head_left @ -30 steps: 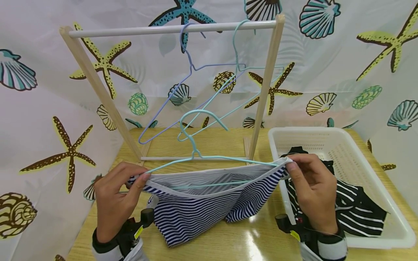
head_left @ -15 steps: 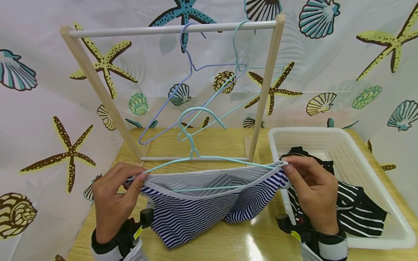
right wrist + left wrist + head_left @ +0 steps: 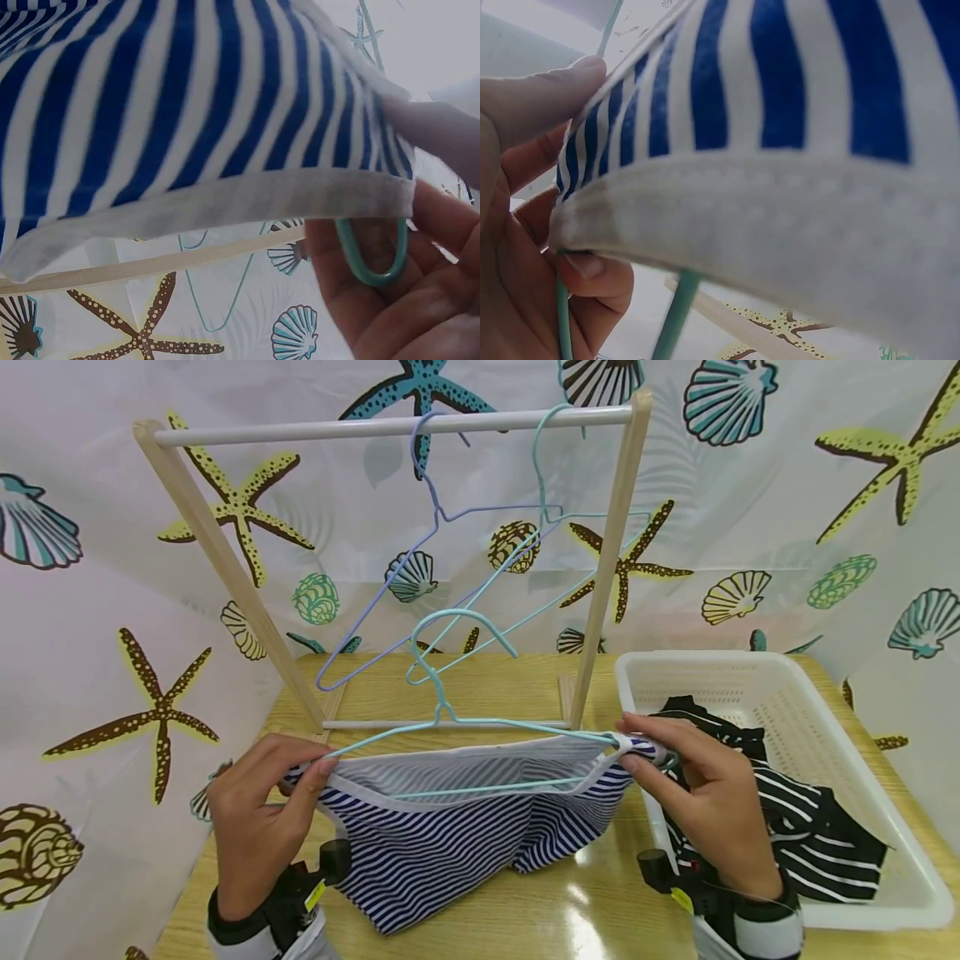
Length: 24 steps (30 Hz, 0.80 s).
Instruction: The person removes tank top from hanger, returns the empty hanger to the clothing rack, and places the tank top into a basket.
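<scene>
A navy-and-white striped sleeveless top [image 3: 450, 852] hangs from a light-blue wire hanger [image 3: 495, 722], whose hook stands up above the wide, white-edged neckline. My left hand [image 3: 258, 827] pinches the top's left shoulder over the hanger arm between thumb and fingers. At the other shoulder, my right hand [image 3: 708, 797] pinches the fabric, thumb on the near side. The hanger's lower bar crosses inside the neck opening. In the right wrist view, the rounded hanger end [image 3: 375, 274] sticks out past the white armhole trim [image 3: 300, 195], in front of my fingers.
Behind stands a small rack with a white rail [image 3: 315, 433] and wooden posts. A purple hanger [image 3: 375, 600] and another light-blue hanger [image 3: 540, 477] hang from it. At right, a white basket [image 3: 911, 852] holds black-and-white striped clothes [image 3: 832, 843] on the wooden table [image 3: 600, 910].
My right hand has moved inward to the left, drawing the right shoulder of the top along the hanger arm. My left hand has stayed nearly in place.
</scene>
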Tool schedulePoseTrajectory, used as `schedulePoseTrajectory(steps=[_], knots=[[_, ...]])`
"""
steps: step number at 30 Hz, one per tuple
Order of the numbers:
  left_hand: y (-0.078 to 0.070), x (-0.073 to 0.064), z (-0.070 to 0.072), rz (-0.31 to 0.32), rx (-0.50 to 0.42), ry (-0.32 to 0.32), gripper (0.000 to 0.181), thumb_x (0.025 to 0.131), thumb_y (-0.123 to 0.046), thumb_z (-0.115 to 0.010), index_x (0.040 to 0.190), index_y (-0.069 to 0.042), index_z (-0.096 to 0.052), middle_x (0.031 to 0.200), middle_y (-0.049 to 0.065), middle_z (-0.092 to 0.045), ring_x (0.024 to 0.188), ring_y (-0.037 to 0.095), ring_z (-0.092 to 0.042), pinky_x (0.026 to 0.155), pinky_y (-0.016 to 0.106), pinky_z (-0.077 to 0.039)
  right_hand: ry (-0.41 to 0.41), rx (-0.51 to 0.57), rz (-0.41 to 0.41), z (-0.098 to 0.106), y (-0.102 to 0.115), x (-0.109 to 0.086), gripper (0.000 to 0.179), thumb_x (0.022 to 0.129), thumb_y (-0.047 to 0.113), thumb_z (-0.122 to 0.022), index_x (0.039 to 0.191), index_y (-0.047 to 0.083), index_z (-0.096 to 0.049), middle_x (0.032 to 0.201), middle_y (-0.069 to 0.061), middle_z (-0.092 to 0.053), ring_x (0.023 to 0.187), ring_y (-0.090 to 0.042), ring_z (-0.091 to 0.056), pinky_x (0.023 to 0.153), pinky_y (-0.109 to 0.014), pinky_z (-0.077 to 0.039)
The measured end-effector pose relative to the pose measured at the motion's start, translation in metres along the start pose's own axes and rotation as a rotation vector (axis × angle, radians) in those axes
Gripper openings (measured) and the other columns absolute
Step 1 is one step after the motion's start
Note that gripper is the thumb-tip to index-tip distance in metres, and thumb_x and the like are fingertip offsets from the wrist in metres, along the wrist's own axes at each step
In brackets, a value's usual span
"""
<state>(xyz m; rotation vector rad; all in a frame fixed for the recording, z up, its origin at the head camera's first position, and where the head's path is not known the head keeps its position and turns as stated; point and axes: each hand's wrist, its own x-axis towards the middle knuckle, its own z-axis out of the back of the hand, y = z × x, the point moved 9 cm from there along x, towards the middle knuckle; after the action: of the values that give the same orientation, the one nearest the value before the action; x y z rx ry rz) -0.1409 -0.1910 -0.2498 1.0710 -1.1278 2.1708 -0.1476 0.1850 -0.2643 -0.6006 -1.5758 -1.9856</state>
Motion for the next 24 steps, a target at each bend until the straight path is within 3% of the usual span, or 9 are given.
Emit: schedulePoseTrajectory(steps=[3, 8, 12, 19, 24], knots=[[0.0, 0.0, 0.0, 0.007, 0.006, 0.001, 0.008, 0.085, -0.01, -0.073, 0.084, -0.002, -0.074, 0.08, 0.009, -0.067, 0.063, 0.002, -0.048, 0.057, 0.015, -0.039, 0.008, -0.088, -0.019, 0.0, -0.004, 0.0, 0.043, 0.074, -0.027, -0.064, 0.112, -0.01, -0.066, 0.113, -0.022, -0.065, 0.11, -0.02, -0.061, 0.088, -0.019, -0.047], [0.001, 0.001, -0.001, 0.012, 0.007, 0.003, 0.007, 0.085, -0.009, -0.074, 0.084, -0.003, -0.073, 0.08, 0.009, -0.067, 0.063, 0.002, -0.048, 0.057, 0.015, -0.039, -0.017, -0.119, -0.013, 0.004, -0.005, 0.0, 0.035, 0.076, -0.026, -0.062, 0.104, -0.008, -0.07, 0.11, -0.019, -0.066, 0.108, -0.02, -0.061, 0.086, -0.019, -0.049], [0.0, 0.001, -0.001, 0.014, 0.001, 0.001, 0.007, 0.085, -0.009, -0.074, 0.083, -0.002, -0.073, 0.08, 0.009, -0.067, 0.064, 0.002, -0.049, 0.058, 0.015, -0.039, -0.038, -0.089, -0.012, 0.006, -0.006, 0.0, 0.032, 0.077, -0.027, -0.06, 0.102, -0.009, -0.07, 0.107, -0.019, -0.067, 0.103, -0.019, -0.063, 0.083, -0.019, -0.05], [0.0, 0.001, -0.002, 0.008, -0.016, 0.005, 0.01, 0.086, -0.011, -0.073, 0.084, -0.002, -0.073, 0.08, 0.009, -0.066, 0.063, 0.002, -0.047, 0.057, 0.017, -0.038, -0.081, 0.053, 0.008, 0.01, -0.002, 0.002, 0.026, 0.081, -0.026, -0.056, 0.101, -0.015, -0.066, 0.105, -0.02, -0.067, 0.098, -0.02, -0.064, 0.08, -0.02, -0.051], [0.0, 0.001, -0.003, 0.011, -0.018, 0.019, 0.012, 0.088, -0.014, -0.072, 0.084, -0.002, -0.073, 0.08, 0.008, -0.066, 0.063, 0.002, -0.046, 0.057, 0.018, -0.037, -0.11, 0.086, -0.03, 0.013, -0.004, 0.0, 0.024, 0.084, -0.024, -0.054, 0.104, -0.016, -0.064, 0.108, -0.021, -0.066, 0.088, -0.018, -0.066, 0.075, -0.019, -0.052]])
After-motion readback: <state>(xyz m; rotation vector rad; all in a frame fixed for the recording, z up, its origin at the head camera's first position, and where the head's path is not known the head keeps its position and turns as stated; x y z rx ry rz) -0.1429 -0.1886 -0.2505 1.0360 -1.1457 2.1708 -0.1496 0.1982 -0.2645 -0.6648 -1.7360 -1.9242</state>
